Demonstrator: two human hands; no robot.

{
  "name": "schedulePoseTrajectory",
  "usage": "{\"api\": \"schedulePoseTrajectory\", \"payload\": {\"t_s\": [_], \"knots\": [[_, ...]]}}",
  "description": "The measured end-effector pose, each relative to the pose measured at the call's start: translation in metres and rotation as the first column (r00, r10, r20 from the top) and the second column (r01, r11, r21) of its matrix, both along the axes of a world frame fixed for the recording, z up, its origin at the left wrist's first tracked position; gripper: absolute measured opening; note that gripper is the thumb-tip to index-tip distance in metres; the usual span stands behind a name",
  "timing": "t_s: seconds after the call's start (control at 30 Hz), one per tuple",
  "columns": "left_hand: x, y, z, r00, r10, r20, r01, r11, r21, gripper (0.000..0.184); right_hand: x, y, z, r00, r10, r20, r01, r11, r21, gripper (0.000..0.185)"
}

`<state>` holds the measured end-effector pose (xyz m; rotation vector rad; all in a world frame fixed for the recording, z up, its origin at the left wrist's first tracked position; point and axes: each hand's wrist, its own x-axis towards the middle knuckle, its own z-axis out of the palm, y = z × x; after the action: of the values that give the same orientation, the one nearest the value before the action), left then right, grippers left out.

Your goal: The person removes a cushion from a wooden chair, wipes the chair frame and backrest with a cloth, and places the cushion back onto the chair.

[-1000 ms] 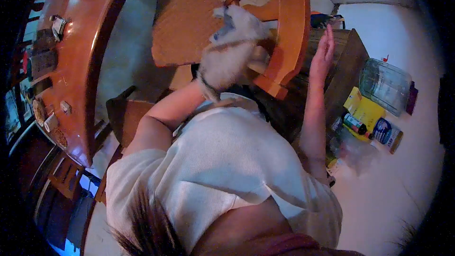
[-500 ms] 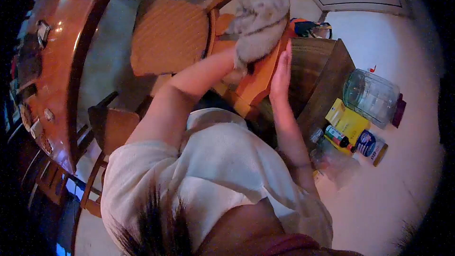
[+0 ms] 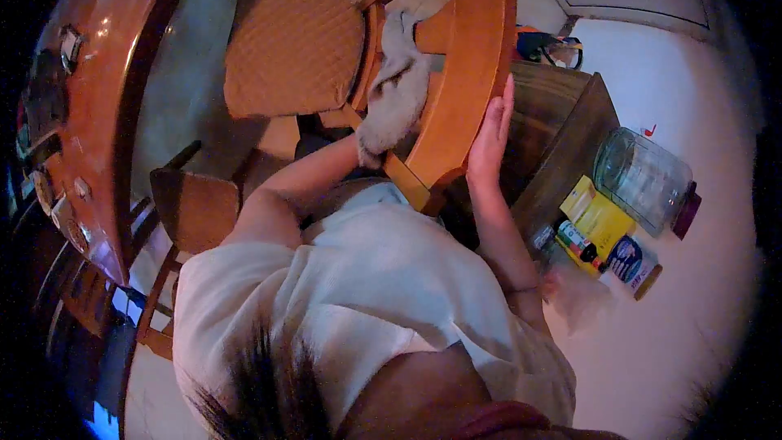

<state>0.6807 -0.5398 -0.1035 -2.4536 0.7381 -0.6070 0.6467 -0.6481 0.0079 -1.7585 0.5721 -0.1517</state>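
Note:
A wooden chair with a broad curved top rail (image 3: 471, 57) and a quilted brown seat (image 3: 295, 49) stands in front of me. My left hand (image 3: 366, 147) reaches into the gap of its backrest and is mostly covered by a grey cloth (image 3: 397, 102), which it grips. The cloth lies against the inner side of the backrest. My right hand (image 3: 490, 143) rests on the outer face of the top rail, with its fingers stretched out along the wood and nothing in them.
Right of the chair is a dark wooden cabinet (image 3: 562, 126). On the white surface beyond lie a clear jar (image 3: 639, 179), a yellow packet (image 3: 596, 212), a small bottle (image 3: 578, 240) and a blue-labelled container (image 3: 631, 265). A glossy table (image 3: 98, 114) with small items runs along the left.
My left hand and the cloth have moved down and left, off the top rail to the inner side of the backrest. My right hand stays on the rail.

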Motion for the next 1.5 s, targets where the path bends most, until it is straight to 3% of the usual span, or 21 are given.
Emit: {"api": "schedulePoseTrajectory", "payload": {"t_s": [0.03, 0.07, 0.1, 0.17, 0.23, 0.43, 0.53, 0.6, 0.77, 0.9, 1.03, 1.13, 1.17, 1.23, 1.3, 1.37, 1.5], "knots": [[-0.006, 0.003, 0.000, 0.995, 0.078, 0.066, -0.091, 0.968, 0.233, 0.026, 0.000, -0.002, -0.003, 1.000, 0.009, -0.008, -0.009, 1.000, 0.001, 0.055], [-0.008, 0.004, -0.006, 0.997, 0.063, 0.055, -0.071, 0.982, 0.177, 0.024, -0.002, -0.006, -0.008, 1.000, 0.004, -0.001, -0.004, 1.000, 0.011, 0.052], [-0.005, 0.004, -0.015, 0.999, -0.038, 0.001, 0.038, 0.997, -0.064, 0.023, -0.003, -0.009, -0.012, 1.000, -0.002, 0.003, 0.002, 1.000, 0.019, 0.050], [0.005, -0.002, -0.038, 0.954, -0.299, -0.017, 0.263, 0.863, -0.432, 0.020, -0.003, -0.009, -0.012, 1.000, 0.015, -0.007, -0.015, 1.000, -0.015, 0.050], [0.007, -0.014, -0.057, 0.916, -0.400, 0.020, 0.350, 0.777, -0.523, 0.019, -0.002, -0.010, -0.010, 1.000, 0.027, -0.016, -0.028, 0.998, -0.060, 0.050], [0.007, -0.030, -0.095, 0.881, -0.468, 0.065, 0.414, 0.700, -0.581, 0.021, -0.002, -0.005, -0.007, 0.998, -0.045, -0.044, 0.047, 0.998, 0.046, 0.049], [0.017, -0.019, -0.110, 0.883, -0.466, 0.051, 0.408, 0.711, -0.573, 0.025, -0.004, -0.008, -0.007, 0.996, -0.029, -0.084, 0.026, 0.999, -0.039, 0.049], [0.032, -0.008, -0.120, 0.893, -0.447, -0.054, 0.325, 0.722, -0.611, 0.020, -0.006, -0.008, -0.009, 0.996, -0.019, -0.090, 0.011, 0.996, -0.090, 0.049], [0.066, 0.021, -0.120, 0.833, -0.234, -0.502, -0.137, 0.791, -0.597, 0.012, -0.007, -0.010, -0.008, 0.994, -0.018, -0.110, 0.002, 0.990, -0.143, 0.049], [0.072, 0.025, -0.111, 0.735, -0.182, -0.653, -0.370, 0.700, -0.611, 0.012, -0.005, -0.011, -0.004, 0.993, 0.001, -0.119, -0.024, 0.981, -0.190, 0.049], [0.065, 0.032, -0.088, 0.783, -0.246, -0.571, -0.442, 0.426, -0.789, 0.011, -0.004, -0.006, -0.002, 0.992, -0.051, -0.115, 0.038, 0.993, -0.109, 0.050], [0.066, 0.027, -0.052, 0.874, -0.313, -0.372, -0.303, 0.248, -0.920, 0.012, -0.002, -0.007, -0.002, 0.990, -0.025, -0.137, 0.005, 0.989, -0.148, 0.050], [0.070, 0.020, -0.039, 0.890, -0.338, -0.306, -0.241, 0.223, -0.945, 0.012, -0.001, -0.006, -0.001, 0.993, -0.034, -0.117, 0.026, 0.997, -0.070, 0.050], [0.078, -0.001, -0.021, 0.902, -0.388, -0.189, -0.120, 0.195, -0.973, 0.012, -0.005, -0.004, -0.001, 0.994, -0.049, -0.101, 0.051, 0.999, 0.015, 0.050], [0.087, -0.027, -0.020, 0.903, -0.417, -0.107, -0.033, 0.182, -0.983, 0.012, -0.002, -0.006, -0.002, 0.994, -0.021, -0.106, 0.010, 0.995, -0.100, 0.049], [0.092, -0.050, -0.031, 0.898, -0.435, -0.068, 0.019, 0.192, -0.981, 0.013, -0.001, -0.005, -0.003, 0.995, -0.029, -0.092, 0.023, 0.997, -0.075, 0.049], [0.085, -0.049, -0.076, 0.888, -0.460, -0.024, 0.158, 0.352, -0.923, 0.014, -0.005, -0.008, -0.005, 0.995, -0.025, -0.095, 0.013, 0.992, -0.122, 0.050]]}}
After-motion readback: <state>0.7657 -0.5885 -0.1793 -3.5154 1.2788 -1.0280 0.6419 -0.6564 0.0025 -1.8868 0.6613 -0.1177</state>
